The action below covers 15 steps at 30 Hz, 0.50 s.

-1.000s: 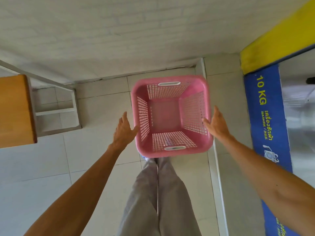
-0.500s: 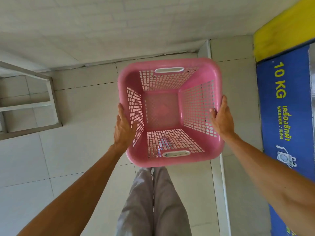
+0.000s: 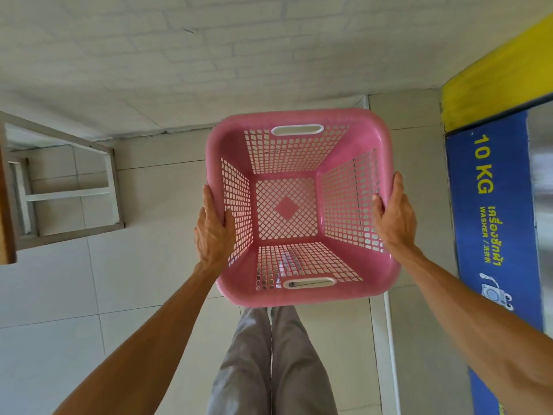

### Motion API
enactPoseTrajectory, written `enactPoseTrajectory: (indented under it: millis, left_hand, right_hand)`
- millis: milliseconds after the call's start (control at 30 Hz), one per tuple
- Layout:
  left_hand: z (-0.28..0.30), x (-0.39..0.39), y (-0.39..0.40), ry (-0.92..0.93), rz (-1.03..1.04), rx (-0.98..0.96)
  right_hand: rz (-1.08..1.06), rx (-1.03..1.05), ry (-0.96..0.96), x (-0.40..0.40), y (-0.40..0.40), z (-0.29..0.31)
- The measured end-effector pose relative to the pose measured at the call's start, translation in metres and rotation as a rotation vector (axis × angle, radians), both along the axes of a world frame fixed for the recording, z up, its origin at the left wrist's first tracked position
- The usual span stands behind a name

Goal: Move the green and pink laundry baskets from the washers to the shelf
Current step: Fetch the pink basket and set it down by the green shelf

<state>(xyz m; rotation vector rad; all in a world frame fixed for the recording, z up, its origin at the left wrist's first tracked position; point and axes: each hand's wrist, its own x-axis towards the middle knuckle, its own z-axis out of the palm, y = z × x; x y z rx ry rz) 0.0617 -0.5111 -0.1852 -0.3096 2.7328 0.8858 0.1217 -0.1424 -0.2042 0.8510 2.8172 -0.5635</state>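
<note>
An empty pink laundry basket point(image 3: 374, 139) with perforated walls and two white handle slots hangs in front of me above the tiled floor. My left hand point(image 3: 213, 229) grips its left rim, thumb inside the wall. My right hand point(image 3: 395, 218) clamps the right rim the same way. Both arms reach forward from the bottom corners. No green basket is in sight.
A blue and yellow washer panel point(image 3: 493, 223) marked 10 KG stands along the right edge. At the left, a grey metal frame point(image 3: 116, 187) rests on the floor beside a wooden edge point(image 3: 6, 223). A white brick wall point(image 3: 209, 55) is ahead. My grey trouser legs point(image 3: 269, 360) show below the basket.
Both hands went from touching the basket's sides to gripping its rim. The basket has risen off the floor toward me and looks larger. The view shifted, bringing the metal frame back in at left.
</note>
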Motion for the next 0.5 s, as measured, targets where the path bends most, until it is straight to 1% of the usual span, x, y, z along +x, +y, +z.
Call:
enactPoseTrajectory:
  millis: [200, 267, 400, 500]
  left_hand:
    - [0.124, -0.001, -0.009, 0.083, -0.023, 0.044]
    - [0.166, -0.003, -0.013, 0.105, -0.017, 0.057]
    - [0.244, 0.001, -0.023, 0.139, 0.057, 0.074]
    - [0.297, 0.013, -0.037, 0.163, 0.118, 0.086]
  right_hand:
    - [0.029, -0.005, 0.052, -0.013, -0.002, 0.120]
    - [0.069, -0.021, 0.064, -0.016, -0.002, 0.159]
    - [0.131, -0.032, 0.075, -0.020, -0.010, 0.229]
    - [0.127, -0.108, 0.130, -0.024, -0.022, 0.280]
